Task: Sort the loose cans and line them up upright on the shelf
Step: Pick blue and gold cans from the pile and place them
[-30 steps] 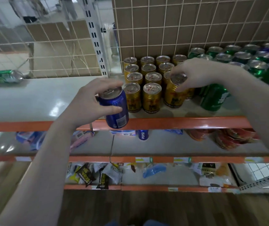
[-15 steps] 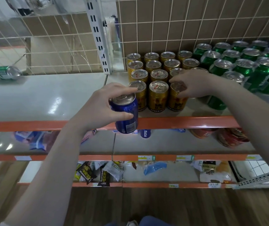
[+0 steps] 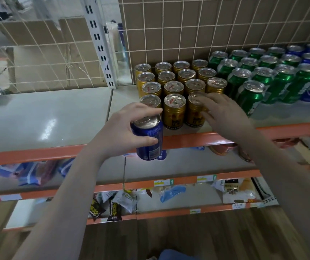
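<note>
"PEP" on blue can (image 3: 162, 154) on lower shelf; other labels illegible.

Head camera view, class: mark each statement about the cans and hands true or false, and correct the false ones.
1. The left hand holds a blue can. True.
2. The blue can stands on the shelf. False: it is held in front of the shelf's orange edge.
3. The right hand rests its fingers on a gold can. True.
4. The gold cans lie on their sides. False: they stand upright in rows.
5. The green cans stand left of the gold cans. False: they are to the right.
</note>
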`<action>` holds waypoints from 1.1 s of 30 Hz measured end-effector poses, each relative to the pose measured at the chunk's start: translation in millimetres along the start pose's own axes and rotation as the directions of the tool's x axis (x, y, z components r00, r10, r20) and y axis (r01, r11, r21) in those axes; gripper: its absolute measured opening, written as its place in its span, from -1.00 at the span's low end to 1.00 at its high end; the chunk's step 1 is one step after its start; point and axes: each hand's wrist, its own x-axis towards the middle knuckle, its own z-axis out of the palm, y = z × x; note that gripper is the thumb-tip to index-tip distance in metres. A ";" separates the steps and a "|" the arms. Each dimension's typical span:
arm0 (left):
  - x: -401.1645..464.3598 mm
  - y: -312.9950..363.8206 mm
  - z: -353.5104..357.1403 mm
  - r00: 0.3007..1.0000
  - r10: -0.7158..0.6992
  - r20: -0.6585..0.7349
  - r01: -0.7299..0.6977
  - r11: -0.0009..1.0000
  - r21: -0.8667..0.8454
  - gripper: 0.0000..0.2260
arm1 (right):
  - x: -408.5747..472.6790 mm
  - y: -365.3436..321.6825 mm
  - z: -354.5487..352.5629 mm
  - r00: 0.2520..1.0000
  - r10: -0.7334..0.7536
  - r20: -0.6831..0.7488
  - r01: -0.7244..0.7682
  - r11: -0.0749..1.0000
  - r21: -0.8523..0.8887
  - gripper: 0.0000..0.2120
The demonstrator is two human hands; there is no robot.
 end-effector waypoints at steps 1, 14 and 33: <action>0.5 2.6 2.0 1.000 0.008 -0.004 -0.008 1.000 0.001 -0.43 | -12.5 -1.5 1.8 0.997 0.021 -0.072 -0.020 1.000 0.005 -0.65; 34.1 81.0 74.9 0.997 0.076 0.005 -0.076 0.996 0.039 -0.43 | -139.0 67.1 11.9 0.867 0.482 -0.126 -0.481 0.876 0.040 -0.61; 166.1 249.7 299.4 0.996 0.018 -0.088 -0.021 0.999 -0.039 -0.44 | -219.5 334.4 -42.6 0.860 0.490 -0.141 -0.482 0.872 0.087 -0.62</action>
